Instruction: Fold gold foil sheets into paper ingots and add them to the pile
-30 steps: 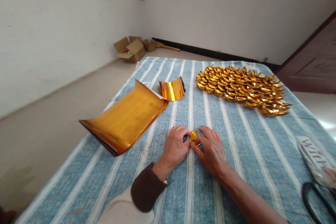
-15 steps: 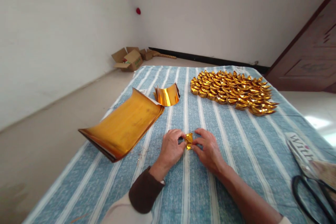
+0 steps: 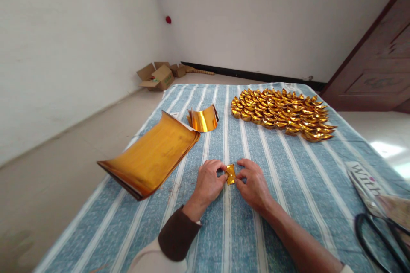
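Note:
A small folded piece of gold foil paper (image 3: 231, 174) lies between my two hands, low over the striped cloth. My left hand (image 3: 209, 181) pinches its left edge between thumb and fingertips. At its right edge, the thumb and index finger of my right hand (image 3: 254, 183) are closed on it, with the other fingers curled above. Creases run across the middle of the foil. Beyond my left hand rests a stack of large gold paper sheets (image 3: 153, 153), curling up at its ends. A smaller curved stack of gold paper (image 3: 205, 120) stands behind it.
Rows of folded gold ingots (image 3: 282, 113) cover the table's far right. Black-handled scissors (image 3: 373, 222) lie at the right edge, near printed lettering. A blue and white striped cloth (image 3: 297, 222) covers the table. Open cardboard boxes (image 3: 158, 77) sit on the floor beyond.
The gold foil piece looks flatter and more rectangular between my fingertips. Both hands stay almost in place, and the view has tilted up slightly.

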Demonstrator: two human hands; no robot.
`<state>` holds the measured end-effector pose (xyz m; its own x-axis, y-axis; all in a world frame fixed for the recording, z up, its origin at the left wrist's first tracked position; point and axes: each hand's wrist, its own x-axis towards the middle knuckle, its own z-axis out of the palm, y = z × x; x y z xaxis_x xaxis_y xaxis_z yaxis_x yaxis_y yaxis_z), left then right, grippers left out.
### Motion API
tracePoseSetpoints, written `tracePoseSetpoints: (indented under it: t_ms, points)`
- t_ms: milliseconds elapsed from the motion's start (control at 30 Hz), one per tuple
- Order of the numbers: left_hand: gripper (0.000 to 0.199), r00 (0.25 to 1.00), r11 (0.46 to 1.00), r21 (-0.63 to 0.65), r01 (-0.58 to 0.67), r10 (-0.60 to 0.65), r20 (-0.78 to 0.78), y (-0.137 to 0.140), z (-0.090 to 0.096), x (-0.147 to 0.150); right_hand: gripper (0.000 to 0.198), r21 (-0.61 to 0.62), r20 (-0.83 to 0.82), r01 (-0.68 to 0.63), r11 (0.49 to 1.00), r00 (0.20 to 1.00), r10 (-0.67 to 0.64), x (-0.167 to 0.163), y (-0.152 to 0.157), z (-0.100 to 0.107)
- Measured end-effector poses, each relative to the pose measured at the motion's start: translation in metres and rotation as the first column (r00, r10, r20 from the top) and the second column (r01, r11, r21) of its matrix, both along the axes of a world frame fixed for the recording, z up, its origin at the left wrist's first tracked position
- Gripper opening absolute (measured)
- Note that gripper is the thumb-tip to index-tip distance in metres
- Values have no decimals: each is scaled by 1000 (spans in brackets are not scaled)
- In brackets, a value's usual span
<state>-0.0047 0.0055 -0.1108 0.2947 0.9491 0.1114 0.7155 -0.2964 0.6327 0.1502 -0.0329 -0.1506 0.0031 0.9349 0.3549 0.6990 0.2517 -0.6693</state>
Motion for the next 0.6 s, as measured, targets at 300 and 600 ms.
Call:
tracePoseSetpoints:
  t_ms: [300, 600]
  points:
    - [16, 1000, 1000, -21, 2, -3, -31, 2, 3, 0, 19, 17, 19, -20, 1000, 1000, 20, 0, 0, 2]
    - [17, 995, 1000, -18, -7, 5, -101, 3, 6, 2, 19, 49, 49, -14, 999, 999, 11, -2, 1, 2]
